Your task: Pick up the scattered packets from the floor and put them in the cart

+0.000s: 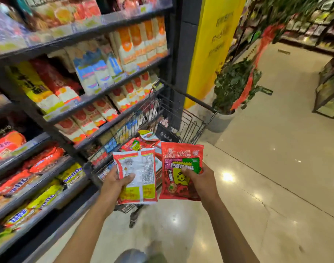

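Observation:
My left hand point(116, 184) grips a red and white packet point(141, 168), its printed back side facing me. My right hand point(199, 182) grips a red packet point(178, 158) with a yellow cartoon face and green patch on its front. I hold both packets up side by side over the near end of the black wire cart point(192, 126). Several red packets point(143, 141) lie inside the cart's basket. The cart stands against the shelf unit, one wheel point(133, 220) showing beneath the packets.
A dark shelf unit point(98, 95) stocked with bagged goods runs along the left. A yellow pillar point(209, 50) and a potted plant point(232, 86) with a red ribbon stand beyond the cart. Glossy beige floor point(266, 168) spreads to the right, with more shelves point(329, 86) at the far right.

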Motion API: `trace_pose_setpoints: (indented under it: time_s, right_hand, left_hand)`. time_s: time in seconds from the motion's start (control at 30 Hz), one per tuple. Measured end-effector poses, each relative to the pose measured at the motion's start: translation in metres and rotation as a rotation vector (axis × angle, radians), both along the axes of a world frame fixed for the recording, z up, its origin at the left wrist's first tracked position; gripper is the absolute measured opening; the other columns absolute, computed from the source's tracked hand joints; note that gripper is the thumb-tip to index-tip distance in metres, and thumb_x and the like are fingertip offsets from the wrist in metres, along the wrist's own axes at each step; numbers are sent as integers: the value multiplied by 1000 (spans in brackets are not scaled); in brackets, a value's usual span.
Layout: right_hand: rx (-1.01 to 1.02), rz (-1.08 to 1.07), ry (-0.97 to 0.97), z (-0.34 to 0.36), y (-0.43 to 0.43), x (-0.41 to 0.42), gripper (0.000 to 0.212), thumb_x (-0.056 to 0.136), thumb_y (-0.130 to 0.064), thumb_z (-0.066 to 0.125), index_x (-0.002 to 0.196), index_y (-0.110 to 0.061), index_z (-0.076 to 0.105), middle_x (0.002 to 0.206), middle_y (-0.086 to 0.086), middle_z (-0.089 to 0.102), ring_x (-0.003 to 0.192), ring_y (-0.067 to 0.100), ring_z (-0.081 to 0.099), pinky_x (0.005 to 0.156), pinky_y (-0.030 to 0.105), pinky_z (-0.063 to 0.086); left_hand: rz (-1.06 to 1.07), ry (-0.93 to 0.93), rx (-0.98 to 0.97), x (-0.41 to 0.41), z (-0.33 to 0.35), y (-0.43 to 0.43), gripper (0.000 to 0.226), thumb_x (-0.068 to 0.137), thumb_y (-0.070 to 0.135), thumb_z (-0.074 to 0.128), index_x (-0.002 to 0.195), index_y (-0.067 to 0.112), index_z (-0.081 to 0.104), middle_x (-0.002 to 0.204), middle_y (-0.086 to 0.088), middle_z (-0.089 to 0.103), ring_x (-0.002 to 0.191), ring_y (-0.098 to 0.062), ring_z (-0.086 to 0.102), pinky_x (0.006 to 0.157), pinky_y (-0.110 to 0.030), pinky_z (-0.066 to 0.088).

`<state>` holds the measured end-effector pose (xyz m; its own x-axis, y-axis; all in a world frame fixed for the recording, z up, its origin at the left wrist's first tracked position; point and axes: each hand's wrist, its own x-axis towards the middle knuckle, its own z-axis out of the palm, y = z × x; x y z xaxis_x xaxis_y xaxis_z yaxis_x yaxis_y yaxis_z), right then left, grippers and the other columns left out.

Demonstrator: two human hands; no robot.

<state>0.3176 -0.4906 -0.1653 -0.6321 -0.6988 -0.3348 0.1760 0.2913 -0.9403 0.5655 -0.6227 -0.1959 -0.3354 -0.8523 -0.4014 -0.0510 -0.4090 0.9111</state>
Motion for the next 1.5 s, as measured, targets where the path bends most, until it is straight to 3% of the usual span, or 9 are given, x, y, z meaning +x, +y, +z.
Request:
trace_pose_setpoints:
  time_s: [0.5,0.63,0.8,0.93,1.03,1.13,1.23,1.37,1.5]
  right_hand:
    - [157,433,22,-93,-314,-127,22,90,-9,79,109,-16,73,92,-2,82,80,11,78,66,24,61]
    - [197,560,-8,-159,-402,-142,20,89,-8,79,107,-15,72,85,-10,81,76,3,75,67,20,59]
    - [241,683,27,-265,-487,-158,12,90,-8,78,99,-14,73,69,-18,75,63,3,70,56,17,52]
    - [287,775,78,-351,-536,-169,13,88,-12,81,100,-14,76,93,-2,79,68,-4,71,70,19,60]
    - [300,817,44,-411,-565,-170,12,88,-9,81,94,-17,75,103,10,78,87,21,74,93,49,61]
    - [296,842,26,-459,-577,-168,23,87,-14,83,108,-10,76,105,8,80,96,27,75,95,55,59]
    - [258,887,64,-487,-574,-165,40,85,-36,85,116,-15,72,108,0,80,104,23,76,98,51,58]
    - [158,899,396,-487,-563,-160,46,87,-44,81,120,-16,65,110,-1,75,99,15,70,87,28,56]
    - [-34,904,713,-468,-554,-161,55,89,-31,79,132,-7,54,126,11,57,121,22,50,104,40,47]
  left_hand:
    - [354,-73,126,-110,-117,-205,61,69,25,87,128,21,68,115,-1,79,110,-29,74,101,-55,55]
    - [442,-119,166,-129,-168,-256,41,82,10,83,120,18,70,110,-7,78,100,-32,72,86,-48,56]
    - [581,-182,278,-146,-245,-311,34,65,12,70,99,17,71,91,-13,67,79,-21,63,62,-26,43]
    - [585,-244,281,-158,-318,-338,45,68,12,69,113,7,70,88,-1,71,71,-14,62,53,-21,46]
    - [597,-254,312,-152,-373,-355,59,79,12,76,136,9,60,119,-11,71,99,-24,68,77,-32,56]
    - [623,-327,340,-152,-417,-365,71,79,20,83,144,12,54,143,-14,61,130,-30,59,106,-48,52]
    - [748,-384,229,-170,-429,-363,50,87,-4,71,134,-1,53,108,1,67,108,-19,61,83,-24,57]
    - [731,-631,-60,-181,-436,-347,31,92,4,62,120,12,57,94,-11,65,87,-18,66,75,-37,58]
    - [684,-934,-353,-179,-425,-331,36,88,23,71,120,16,57,108,-7,57,100,-33,60,86,-46,53]
